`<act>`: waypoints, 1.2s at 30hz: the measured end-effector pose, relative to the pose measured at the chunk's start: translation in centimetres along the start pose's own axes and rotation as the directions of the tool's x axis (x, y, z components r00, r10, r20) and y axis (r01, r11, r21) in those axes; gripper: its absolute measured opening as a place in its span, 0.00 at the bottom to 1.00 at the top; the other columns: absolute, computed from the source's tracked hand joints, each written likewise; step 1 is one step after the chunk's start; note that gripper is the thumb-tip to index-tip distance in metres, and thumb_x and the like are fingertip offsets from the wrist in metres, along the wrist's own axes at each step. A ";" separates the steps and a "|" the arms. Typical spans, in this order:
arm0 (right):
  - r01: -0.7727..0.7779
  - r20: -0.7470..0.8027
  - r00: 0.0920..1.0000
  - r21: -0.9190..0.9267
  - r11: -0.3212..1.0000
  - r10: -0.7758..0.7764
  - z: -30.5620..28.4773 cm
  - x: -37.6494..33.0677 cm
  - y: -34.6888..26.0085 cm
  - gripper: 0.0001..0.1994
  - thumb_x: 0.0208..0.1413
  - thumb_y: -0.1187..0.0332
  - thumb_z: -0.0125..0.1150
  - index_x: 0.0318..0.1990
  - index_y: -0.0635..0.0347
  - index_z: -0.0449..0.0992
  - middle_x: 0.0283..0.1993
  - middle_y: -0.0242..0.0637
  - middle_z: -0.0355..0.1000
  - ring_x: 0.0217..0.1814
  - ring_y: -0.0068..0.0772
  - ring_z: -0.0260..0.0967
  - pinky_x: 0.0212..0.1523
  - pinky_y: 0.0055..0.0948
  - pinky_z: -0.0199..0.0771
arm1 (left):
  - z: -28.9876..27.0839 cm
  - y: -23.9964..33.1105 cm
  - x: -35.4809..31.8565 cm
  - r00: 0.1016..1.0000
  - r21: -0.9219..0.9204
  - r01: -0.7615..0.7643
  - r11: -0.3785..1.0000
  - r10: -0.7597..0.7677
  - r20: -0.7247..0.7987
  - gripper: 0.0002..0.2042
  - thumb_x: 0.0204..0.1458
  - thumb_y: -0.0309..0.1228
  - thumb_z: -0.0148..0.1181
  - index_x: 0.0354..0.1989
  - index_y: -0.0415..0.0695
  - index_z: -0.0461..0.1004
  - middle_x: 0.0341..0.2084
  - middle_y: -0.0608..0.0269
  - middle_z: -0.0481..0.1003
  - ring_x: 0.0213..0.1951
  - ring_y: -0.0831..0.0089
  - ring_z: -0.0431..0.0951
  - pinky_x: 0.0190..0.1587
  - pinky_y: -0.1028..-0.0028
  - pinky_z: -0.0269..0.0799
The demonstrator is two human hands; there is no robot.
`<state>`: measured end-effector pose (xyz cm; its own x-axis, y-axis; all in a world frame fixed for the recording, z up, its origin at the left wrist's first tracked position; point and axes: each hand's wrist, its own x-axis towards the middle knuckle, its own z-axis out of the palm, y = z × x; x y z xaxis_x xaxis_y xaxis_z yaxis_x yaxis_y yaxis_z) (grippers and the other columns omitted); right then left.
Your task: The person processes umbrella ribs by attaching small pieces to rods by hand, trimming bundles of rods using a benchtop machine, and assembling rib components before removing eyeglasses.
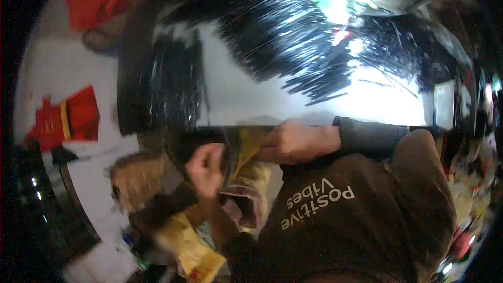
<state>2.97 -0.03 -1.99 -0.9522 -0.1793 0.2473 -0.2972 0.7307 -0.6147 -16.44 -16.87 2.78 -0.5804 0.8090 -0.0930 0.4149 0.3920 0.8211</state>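
My left hand [206,170] is in front of the table's near edge, fingers bent and drawn together; whatever they hold is too blurred to see. To its right my right hand [296,141] is closed at the table edge, beside a yellowish sheet or packet [250,149] whose outline is smeared. I cannot tell what the right fingers grip. Beyond both hands, heaps of thin black sticks [277,26] lie across the white tabletop [243,102]. A separate bundle of black sticks [175,78] rests along the table's left side.
Below my hands is an open bag [242,204] with a pinkish lining. A brown bundle [137,178] and a yellow packet [196,251] are at the lower left. Red pieces [68,118] lie on the pale floor. A bright glare covers the table's back right.
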 end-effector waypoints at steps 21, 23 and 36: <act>-0.675 -0.866 0.315 0.082 0.733 0.387 -12.1 -14.5 0.1 0.09 0.46 0.72 0.61 0.38 0.59 0.77 0.28 0.40 0.73 0.23 0.37 0.71 0.25 0.32 0.71 | 17.4 13.6 9.4 0.941 0.103 -0.334 0.937 0.338 -0.014 0.13 0.55 0.27 0.53 0.20 0.35 0.70 0.13 0.63 0.68 0.20 0.79 0.68 0.27 0.75 0.65; -0.688 -0.871 0.315 0.064 0.723 0.377 -13.7 -14.8 2.7 0.09 0.48 0.70 0.60 0.38 0.59 0.76 0.29 0.41 0.73 0.22 0.39 0.70 0.24 0.33 0.71 | 19.4 15.4 11.1 0.734 0.063 -0.661 0.747 0.662 -0.153 0.05 0.52 0.25 0.57 0.29 0.34 0.75 0.19 0.60 0.72 0.24 0.77 0.71 0.30 0.75 0.69; -0.490 -0.731 0.336 0.402 0.773 0.593 -15.2 -13.7 7.6 0.07 0.51 0.68 0.58 0.28 0.63 0.76 0.20 0.39 0.70 0.19 0.30 0.68 0.21 0.30 0.67 | 22.9 17.1 15.6 0.604 -0.069 -0.794 0.605 0.796 0.028 0.07 0.52 0.27 0.56 0.35 0.36 0.74 0.24 0.55 0.73 0.25 0.63 0.75 0.32 0.72 0.71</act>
<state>14.85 17.94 1.33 -0.4448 0.8551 0.2663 0.2085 0.3881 -0.8977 -2.36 12.52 2.41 -0.0008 0.8132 0.5819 0.6630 -0.4352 0.6091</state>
